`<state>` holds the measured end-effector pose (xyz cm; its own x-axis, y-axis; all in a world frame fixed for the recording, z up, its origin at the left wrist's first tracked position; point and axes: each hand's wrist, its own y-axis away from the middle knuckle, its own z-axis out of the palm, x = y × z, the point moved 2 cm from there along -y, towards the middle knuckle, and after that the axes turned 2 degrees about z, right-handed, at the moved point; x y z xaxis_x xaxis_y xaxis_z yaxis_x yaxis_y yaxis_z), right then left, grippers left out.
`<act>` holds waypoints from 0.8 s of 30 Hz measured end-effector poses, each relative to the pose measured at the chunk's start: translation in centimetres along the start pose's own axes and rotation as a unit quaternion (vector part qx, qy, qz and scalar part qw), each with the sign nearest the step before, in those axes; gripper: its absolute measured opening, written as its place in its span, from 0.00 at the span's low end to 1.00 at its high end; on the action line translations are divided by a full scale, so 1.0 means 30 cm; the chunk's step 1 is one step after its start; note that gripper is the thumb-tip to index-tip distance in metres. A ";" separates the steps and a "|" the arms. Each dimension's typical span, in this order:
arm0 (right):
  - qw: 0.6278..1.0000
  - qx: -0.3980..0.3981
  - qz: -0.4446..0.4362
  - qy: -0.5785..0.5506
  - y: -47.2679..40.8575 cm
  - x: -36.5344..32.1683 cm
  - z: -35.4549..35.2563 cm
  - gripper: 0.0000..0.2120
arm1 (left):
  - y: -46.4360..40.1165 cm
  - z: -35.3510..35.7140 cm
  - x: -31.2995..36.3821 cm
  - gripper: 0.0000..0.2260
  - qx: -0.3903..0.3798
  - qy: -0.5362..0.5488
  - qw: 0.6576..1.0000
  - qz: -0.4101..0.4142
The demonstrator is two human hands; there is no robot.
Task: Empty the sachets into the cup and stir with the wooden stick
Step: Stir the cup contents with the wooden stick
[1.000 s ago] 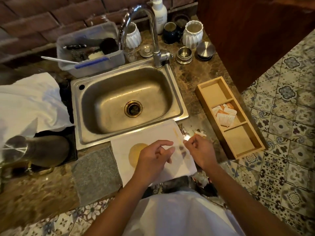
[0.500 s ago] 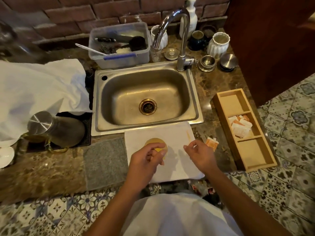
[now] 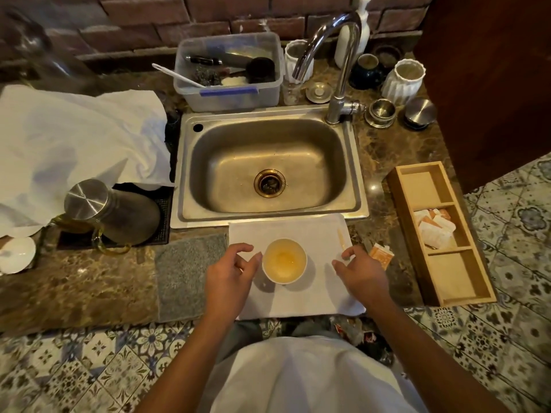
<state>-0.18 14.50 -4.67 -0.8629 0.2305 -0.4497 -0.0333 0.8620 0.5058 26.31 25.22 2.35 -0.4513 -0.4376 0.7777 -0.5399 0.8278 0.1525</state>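
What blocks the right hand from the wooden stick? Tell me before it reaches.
Nothing visible does. The wooden stick lies bare on the white cloth, just beyond the right hand, whose fingertips are almost at its near end. The cup stands off to the hand's left, clear of that path.

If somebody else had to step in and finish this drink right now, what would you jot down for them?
Left hand: open, empty, beside the cup, not clearly touching it.
Right hand: open, empty, fingertips near the wooden stick.
The cup stands on the white cloth in front of the sink, with pale yellowish liquid inside.
The stick lies on the cloth's right edge, not yet picked up.
An orange sachet lies on the counter just right of the cloth; whether it is emptied I cannot tell. More sachets sit in the middle compartment of the wooden tray.
Left to do: empty any remaining sachets, then stir.
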 end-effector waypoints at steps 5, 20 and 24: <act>1.000 0.013 0.002 0.019 -0.005 0.031 0.022 0.12 | -0.003 0.011 -0.012 0.06 -0.024 0.000 0.999 -0.027; 0.997 0.047 0.044 0.050 0.004 0.041 0.024 0.09 | -0.012 0.034 -0.031 0.11 -0.111 0.027 0.993 -0.038; 0.995 0.046 0.051 0.071 0.004 0.039 0.018 0.08 | -0.016 0.036 -0.016 0.12 -0.118 0.028 0.992 -0.040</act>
<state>-0.94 15.12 -5.53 -0.9224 0.2579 -0.2874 0.0981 0.8764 0.4715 26.02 24.65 1.27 -0.3706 -0.4897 0.7892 -0.3882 0.8536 0.3474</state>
